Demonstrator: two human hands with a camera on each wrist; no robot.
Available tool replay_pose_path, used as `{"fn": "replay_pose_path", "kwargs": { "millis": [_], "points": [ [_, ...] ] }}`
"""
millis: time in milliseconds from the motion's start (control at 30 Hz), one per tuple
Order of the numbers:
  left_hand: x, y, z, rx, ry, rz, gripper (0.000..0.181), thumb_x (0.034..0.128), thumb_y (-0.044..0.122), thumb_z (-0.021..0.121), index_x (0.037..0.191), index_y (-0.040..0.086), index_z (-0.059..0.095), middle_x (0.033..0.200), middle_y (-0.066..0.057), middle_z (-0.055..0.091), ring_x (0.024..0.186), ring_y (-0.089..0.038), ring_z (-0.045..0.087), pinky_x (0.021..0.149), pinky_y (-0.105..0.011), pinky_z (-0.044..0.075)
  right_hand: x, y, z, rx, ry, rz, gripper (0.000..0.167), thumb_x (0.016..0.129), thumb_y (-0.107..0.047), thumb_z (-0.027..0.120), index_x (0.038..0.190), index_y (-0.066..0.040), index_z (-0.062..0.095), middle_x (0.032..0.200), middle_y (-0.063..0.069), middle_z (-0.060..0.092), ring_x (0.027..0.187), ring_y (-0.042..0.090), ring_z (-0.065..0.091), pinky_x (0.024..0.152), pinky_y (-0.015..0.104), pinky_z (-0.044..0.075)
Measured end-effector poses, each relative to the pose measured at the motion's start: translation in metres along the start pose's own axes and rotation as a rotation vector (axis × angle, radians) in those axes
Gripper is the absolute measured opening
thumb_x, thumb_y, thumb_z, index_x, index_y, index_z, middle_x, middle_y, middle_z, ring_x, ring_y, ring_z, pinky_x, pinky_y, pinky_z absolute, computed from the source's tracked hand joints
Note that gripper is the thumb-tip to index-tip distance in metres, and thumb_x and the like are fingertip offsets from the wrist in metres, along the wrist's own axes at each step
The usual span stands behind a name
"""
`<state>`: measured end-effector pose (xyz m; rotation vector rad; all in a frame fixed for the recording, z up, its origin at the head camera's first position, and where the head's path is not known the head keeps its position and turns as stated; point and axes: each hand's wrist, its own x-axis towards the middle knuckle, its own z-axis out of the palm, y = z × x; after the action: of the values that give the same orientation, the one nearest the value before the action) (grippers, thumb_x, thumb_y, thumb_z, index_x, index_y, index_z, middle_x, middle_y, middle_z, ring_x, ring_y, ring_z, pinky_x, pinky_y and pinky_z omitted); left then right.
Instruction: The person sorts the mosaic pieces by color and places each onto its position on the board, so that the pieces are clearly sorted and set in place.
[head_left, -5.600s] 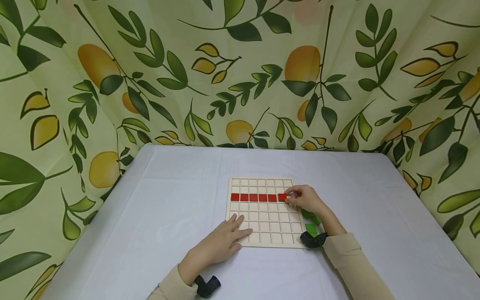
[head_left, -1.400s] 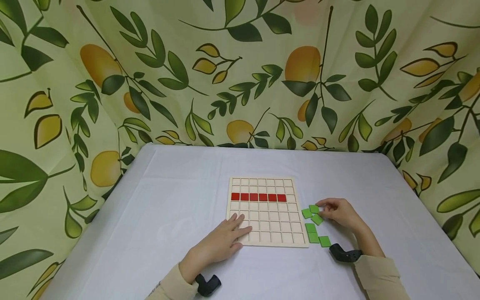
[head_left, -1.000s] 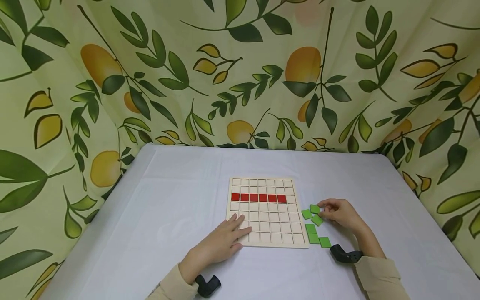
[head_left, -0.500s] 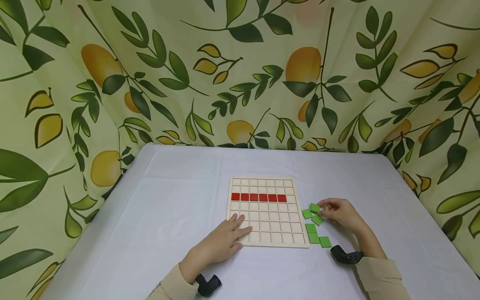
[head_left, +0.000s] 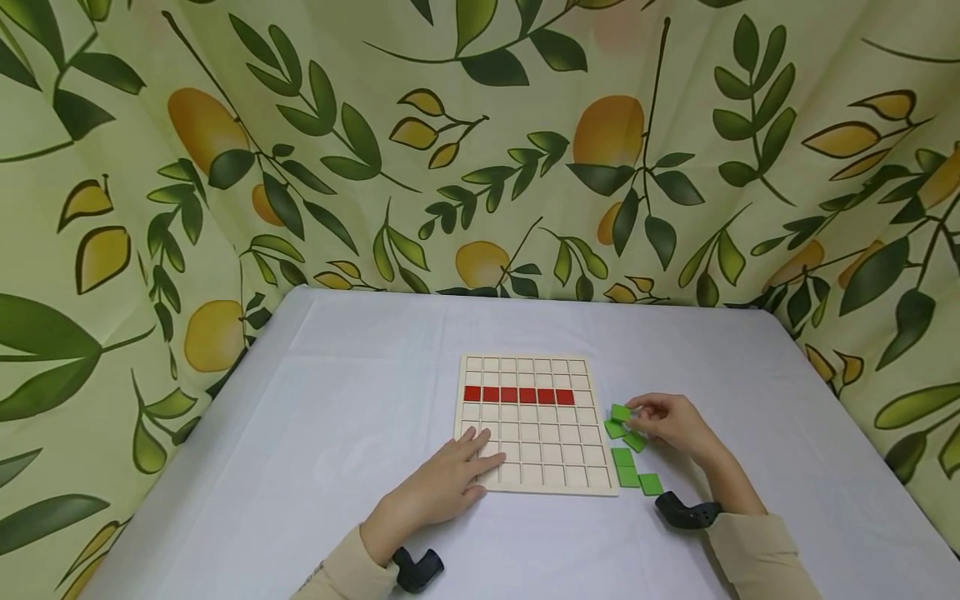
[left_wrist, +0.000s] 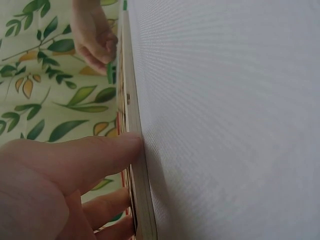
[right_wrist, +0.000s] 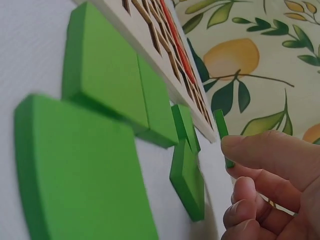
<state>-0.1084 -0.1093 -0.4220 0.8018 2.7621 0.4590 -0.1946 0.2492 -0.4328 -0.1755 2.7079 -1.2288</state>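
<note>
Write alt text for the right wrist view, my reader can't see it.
The right hand pinches a green tile, seen edge-on. Five more tiles lie on a white cloth beside a wooden board holding red tiles; a leaf-and-fruit curtain hangs behind.

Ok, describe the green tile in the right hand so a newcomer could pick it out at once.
On the white table lies a gridded board. Just off its right edge is a cluster of green tiles. The held tile is at the cluster's far end, the only one pinched in the right hand.
</note>
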Motion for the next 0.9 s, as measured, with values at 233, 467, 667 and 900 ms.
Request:
{"fn": "replay_pose_path", "kwargs": {
  "millis": [233, 467, 667, 900],
  "points": [
    [-0.001, 0.002, -0.001, -0.008, -0.005, -0.009, 0.047, 0.0961, 0.023, 0.056, 0.142, 0.023, 0.049, 0.158, -0.011, 0.033, 0.149, -0.033, 0.028, 0.119, -0.052, 0.031, 0.003, -0.007, 0.006, -0.016, -0.009, -0.056, 0.031, 0.082, -0.009, 0.071, 0.108, 0.008, 0.066, 0.071, 0.000, 0.052, 0.057, 0.002, 0.043, 0.049, 0.018, 0.038],
    [-0.001, 0.001, 0.000, 0.004, -0.009, -0.008, 0.047, 0.0963, 0.023, 0.055, 0.143, 0.024, 0.048, 0.158, -0.011, 0.033, 0.149, -0.032, 0.028, 0.119, -0.051, 0.031, 0.007, -0.016, 0.013, 0.013, -0.041, -0.035, 0.033, 0.083, -0.010, 0.071, 0.110, 0.007, 0.065, 0.070, -0.001, 0.051, 0.057, 0.005, 0.043, 0.048, 0.019, 0.039],
    [-0.001, 0.001, 0.002, 0.002, -0.010, -0.013, 0.047, 0.0963, 0.024, 0.055, 0.143, 0.025, 0.048, 0.158, -0.010, 0.033, 0.149, -0.032, 0.028, 0.119, -0.052, 0.031, 0.010, -0.023, 0.018, 0.021, -0.049, -0.044, 0.032, 0.083, -0.011, 0.071, 0.110, 0.006, 0.065, 0.070, -0.001, 0.050, 0.056, 0.005, 0.042, 0.047, 0.019, 0.039],
    [-0.001, 0.001, 0.001, 0.001, -0.008, -0.013, 0.047, 0.0966, 0.024, 0.055, 0.143, 0.024, 0.048, 0.159, -0.011, 0.032, 0.149, -0.032, 0.027, 0.119, -0.051, 0.030, 0.014, -0.029, 0.022, 0.019, -0.055, -0.107, 0.030, 0.082, -0.009, 0.072, 0.107, 0.007, 0.066, 0.070, 0.001, 0.052, 0.057, 0.005, 0.042, 0.049, 0.019, 0.037]
  ]
}}
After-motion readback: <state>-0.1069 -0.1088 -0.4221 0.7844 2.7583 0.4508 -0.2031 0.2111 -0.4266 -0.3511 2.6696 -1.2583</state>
